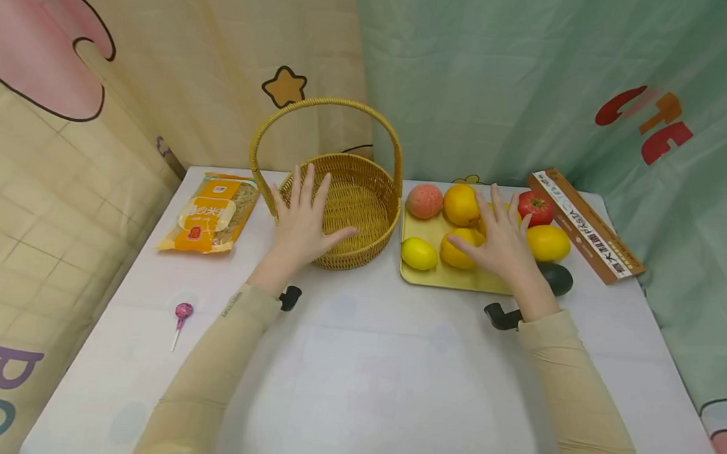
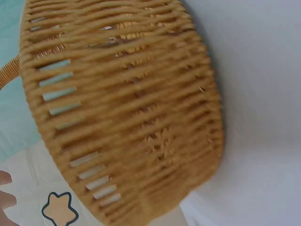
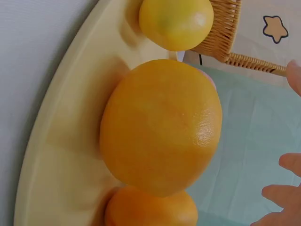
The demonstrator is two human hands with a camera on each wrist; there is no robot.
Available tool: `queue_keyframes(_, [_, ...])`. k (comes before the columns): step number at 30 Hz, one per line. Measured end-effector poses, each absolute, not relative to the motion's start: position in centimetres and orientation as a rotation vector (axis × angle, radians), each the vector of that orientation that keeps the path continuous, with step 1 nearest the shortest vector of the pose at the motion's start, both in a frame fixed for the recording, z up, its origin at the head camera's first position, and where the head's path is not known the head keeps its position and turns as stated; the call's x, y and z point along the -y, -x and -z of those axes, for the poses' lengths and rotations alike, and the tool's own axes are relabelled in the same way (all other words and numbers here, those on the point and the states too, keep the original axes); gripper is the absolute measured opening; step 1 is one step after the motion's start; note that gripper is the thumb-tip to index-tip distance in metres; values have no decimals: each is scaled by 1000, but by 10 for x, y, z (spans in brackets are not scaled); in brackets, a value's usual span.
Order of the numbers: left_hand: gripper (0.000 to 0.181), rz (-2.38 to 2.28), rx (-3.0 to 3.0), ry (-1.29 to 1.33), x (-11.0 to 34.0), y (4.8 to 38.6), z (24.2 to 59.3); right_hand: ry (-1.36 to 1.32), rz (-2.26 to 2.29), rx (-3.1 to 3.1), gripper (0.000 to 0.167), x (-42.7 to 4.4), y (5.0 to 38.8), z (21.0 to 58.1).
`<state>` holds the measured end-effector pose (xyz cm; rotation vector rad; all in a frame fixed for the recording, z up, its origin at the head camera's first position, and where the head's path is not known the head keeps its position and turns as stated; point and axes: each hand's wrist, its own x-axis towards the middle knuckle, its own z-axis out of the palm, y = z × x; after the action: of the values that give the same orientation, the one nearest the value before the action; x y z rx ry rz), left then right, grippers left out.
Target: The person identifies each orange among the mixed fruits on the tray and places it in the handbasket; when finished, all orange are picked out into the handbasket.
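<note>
White cloth covers the bench [image 1: 361,391], the biggest thing here. Next comes the woven basket [image 1: 362,259], standing upright near the back with its tall handle up. If a finger caught that handle, the basket might tip. The yellow tray [image 1: 435,279] is just to the right of the basket and has fruit on it. A push on one side could make it slide.

The long pasta box [image 1: 588,226] lies slanted by the bench's right edge, so a bump could knock it off. An orange bag [image 1: 210,215] lies left of the basket.

Both hands have their fingers spread wide and grip nothing. The left hand [image 1: 302,220] is by the basket's front left side, and the right hand [image 1: 501,241] is over the tray. I cannot tell if either one touches anything.

The fruit is round and looks smooth, so it may roll if poked. One orange [image 1: 457,249] is partly under the right thumb. The lemon [image 1: 420,253] sits close to the tray's left edge and could roll over it. Smallest is the lollipop [image 1: 183,311], at the front left, where a sleeve [image 1: 208,370] might sweep it away.
</note>
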<state>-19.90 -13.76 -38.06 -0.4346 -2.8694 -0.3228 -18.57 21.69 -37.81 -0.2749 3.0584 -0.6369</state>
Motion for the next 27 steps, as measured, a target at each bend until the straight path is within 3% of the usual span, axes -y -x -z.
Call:
queue_keyframes(16, [102, 575, 2817, 325, 180, 170, 401, 310, 733, -2962, 95, -211, 180, 399])
queue_keyframes(27, [74, 1004, 2699, 36, 193, 161, 425, 261, 834, -2883, 87, -211, 175, 410])
